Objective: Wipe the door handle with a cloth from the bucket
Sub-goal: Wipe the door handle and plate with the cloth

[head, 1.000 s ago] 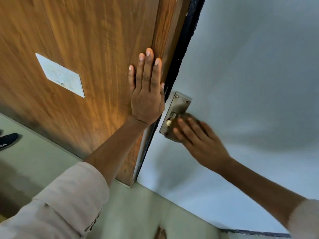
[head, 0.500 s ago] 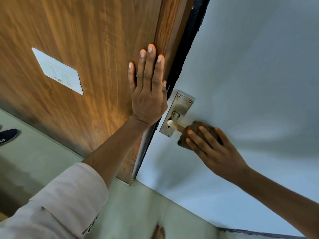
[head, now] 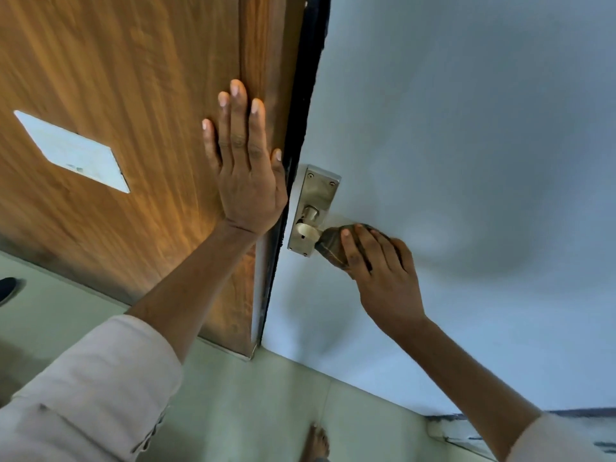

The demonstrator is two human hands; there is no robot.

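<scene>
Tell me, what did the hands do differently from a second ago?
The right hand slid the brown cloth outward along the door handle, off the metal plate toward the lever's end. The left hand stayed flat on the wooden door.

Indoor doorway (likely a home), wooden door [head: 116, 78], tiled floor [head: 250, 411], bare foot [head: 316, 443]

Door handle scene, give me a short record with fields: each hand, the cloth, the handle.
left hand: flat, fingers spread, on the wooden door
right hand: closed around the cloth
cloth: dark, bunched, wrapped over the lever's outer part
door handle: metal lever on a plate, inner end bare
floor: a bare foot visible below
</scene>
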